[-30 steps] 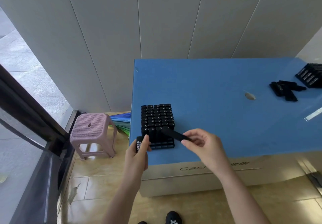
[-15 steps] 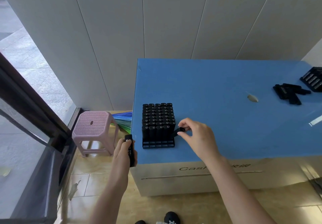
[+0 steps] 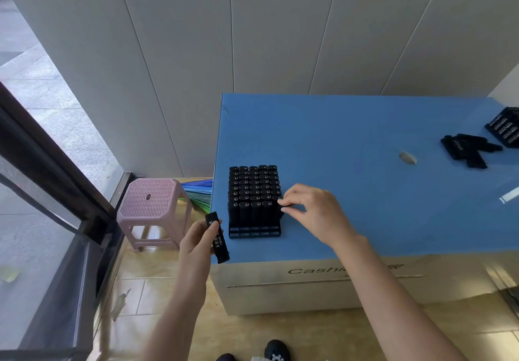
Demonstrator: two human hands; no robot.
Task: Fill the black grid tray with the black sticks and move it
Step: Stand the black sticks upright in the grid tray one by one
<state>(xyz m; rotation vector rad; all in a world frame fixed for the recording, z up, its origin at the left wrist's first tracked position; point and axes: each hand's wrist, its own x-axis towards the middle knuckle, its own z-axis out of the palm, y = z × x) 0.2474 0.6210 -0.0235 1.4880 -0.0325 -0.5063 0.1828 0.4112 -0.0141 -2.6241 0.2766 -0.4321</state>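
Note:
The black grid tray (image 3: 254,232) stands near the front left corner of the blue table (image 3: 351,141), packed with several upright black sticks (image 3: 254,189). Its front row of slots looks bare. My right hand (image 3: 310,210) is at the tray's right front corner and pinches the top of a black stick there, mostly hidden by my fingers. My left hand (image 3: 196,244) hovers just left of the table edge and grips one black stick (image 3: 217,237) with white print.
A loose pile of black sticks (image 3: 469,149) and a second black tray (image 3: 505,130) lie at the table's far right. A pink stool (image 3: 153,209) stands on the floor left of the table, by a glass door. A wall runs behind.
My right hand has brought its stick from a tilted pose in front of the tray down into the right front corner. My left hand has left the tray and drawn back left with a stick.

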